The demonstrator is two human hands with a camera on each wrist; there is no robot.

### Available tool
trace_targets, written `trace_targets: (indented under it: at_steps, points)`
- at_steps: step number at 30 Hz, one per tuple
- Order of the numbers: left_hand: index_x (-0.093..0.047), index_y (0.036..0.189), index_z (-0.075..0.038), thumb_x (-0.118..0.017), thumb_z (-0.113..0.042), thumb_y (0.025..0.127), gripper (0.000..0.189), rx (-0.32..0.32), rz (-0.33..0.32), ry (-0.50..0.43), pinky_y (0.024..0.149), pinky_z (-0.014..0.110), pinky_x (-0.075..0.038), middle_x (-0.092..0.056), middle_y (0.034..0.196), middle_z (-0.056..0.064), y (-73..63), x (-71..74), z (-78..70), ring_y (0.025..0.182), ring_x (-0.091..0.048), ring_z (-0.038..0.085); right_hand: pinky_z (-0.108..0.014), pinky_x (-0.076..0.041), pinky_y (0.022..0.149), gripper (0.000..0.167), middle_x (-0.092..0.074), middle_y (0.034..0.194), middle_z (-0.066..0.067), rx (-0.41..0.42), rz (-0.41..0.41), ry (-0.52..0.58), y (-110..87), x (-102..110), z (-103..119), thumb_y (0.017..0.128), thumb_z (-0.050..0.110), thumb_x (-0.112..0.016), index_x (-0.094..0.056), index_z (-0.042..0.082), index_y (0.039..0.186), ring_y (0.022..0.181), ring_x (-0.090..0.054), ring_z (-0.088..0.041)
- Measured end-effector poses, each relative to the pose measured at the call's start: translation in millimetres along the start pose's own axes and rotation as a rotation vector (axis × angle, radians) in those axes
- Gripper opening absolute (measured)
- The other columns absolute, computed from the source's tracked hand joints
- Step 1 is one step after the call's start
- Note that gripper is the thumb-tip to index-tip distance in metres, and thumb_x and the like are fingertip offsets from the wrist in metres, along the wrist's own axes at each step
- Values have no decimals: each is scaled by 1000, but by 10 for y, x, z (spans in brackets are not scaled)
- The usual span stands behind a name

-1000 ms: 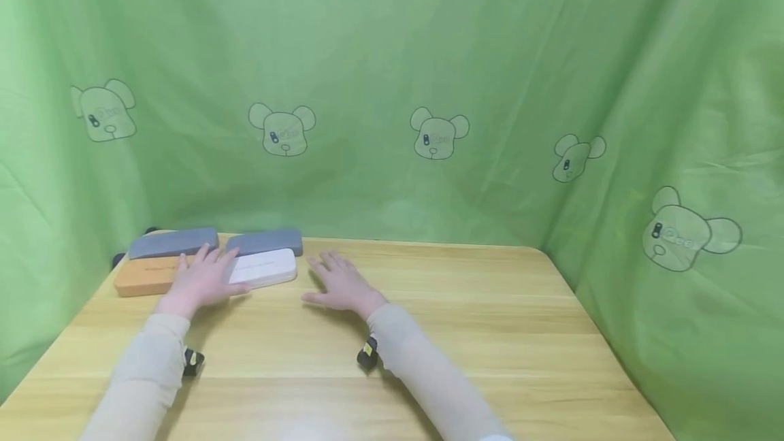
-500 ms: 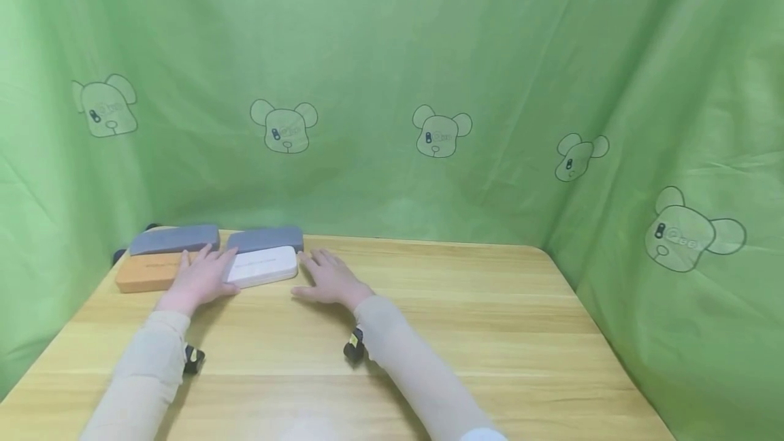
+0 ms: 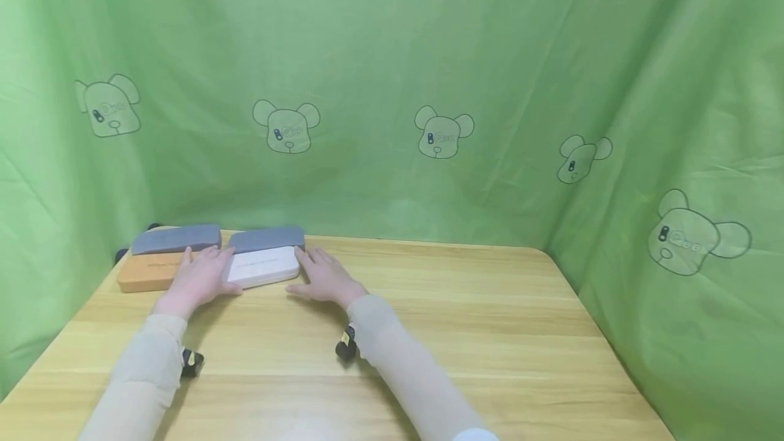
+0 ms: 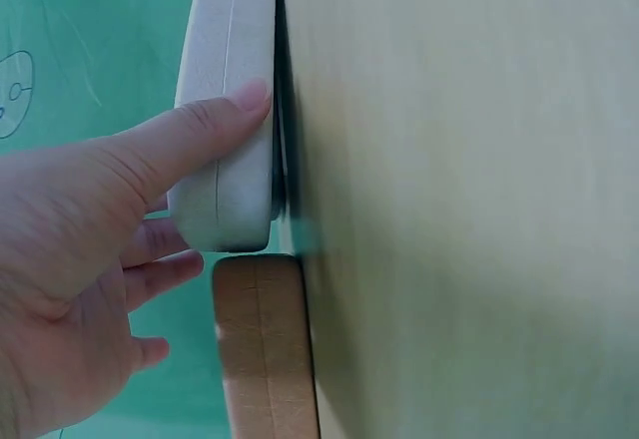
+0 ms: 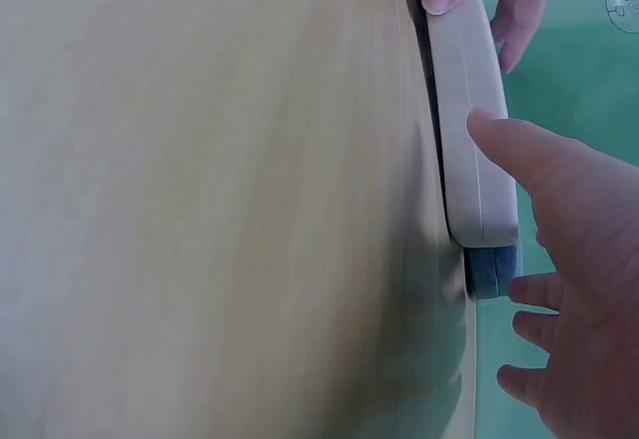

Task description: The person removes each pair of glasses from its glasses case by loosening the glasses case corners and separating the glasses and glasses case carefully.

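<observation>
A white glasses case [image 3: 262, 266] lies at the table's back left, with an orange glasses case [image 3: 147, 273] to its left. My left hand [image 3: 199, 278] holds the white case by its left end. In the left wrist view the thumb presses the seamed front side of the white case [image 4: 235, 40], while the other fingers reach behind it. At the right end, my right hand [image 3: 327, 279] has its fingers spread. In the right wrist view, that thumb [image 5: 499, 135] overlaps the case's front side and the fingers extend past its end.
Two blue-grey cases, one at left [image 3: 174, 239] and one at right [image 3: 266, 238], lie in a row behind the orange and white ones. A green curtain [image 3: 392, 196] with bear-head prints rises behind the wooden table [image 3: 478, 318] and along its sides.
My right hand has moved left, up to the right end of the white glasses case. The left hand stays nearly in place, and the cases look unmoved on the table.
</observation>
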State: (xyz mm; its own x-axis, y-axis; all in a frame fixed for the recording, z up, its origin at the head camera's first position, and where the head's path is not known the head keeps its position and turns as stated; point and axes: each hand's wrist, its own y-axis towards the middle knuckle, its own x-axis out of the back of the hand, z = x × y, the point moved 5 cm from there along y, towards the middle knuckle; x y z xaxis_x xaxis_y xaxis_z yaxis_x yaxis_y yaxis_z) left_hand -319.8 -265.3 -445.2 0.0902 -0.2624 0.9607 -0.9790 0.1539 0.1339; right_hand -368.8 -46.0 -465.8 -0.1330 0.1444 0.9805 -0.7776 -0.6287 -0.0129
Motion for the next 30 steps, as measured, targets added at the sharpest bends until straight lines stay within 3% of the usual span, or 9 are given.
trace_targets:
  at_steps: [13,30]
  points:
    - [-50,135,5,-80,-42,74,82,-22,-95,-1,113,73,-11,-48,139,32,-81,164,-120,132,-40,50,-46,-27,122,93,-28,160,-11,28,-79,-39,165,-11,143,87,56,-63,-19,15,156,149,-27,-30]
    - [-55,132,0,-83,-42,71,79,-57,-172,30,113,72,-13,-55,134,28,-194,242,-223,127,-46,48,-49,-33,118,92,-36,156,-9,27,-114,-98,219,-63,184,85,56,-66,-23,14,155,146,-32,-28]
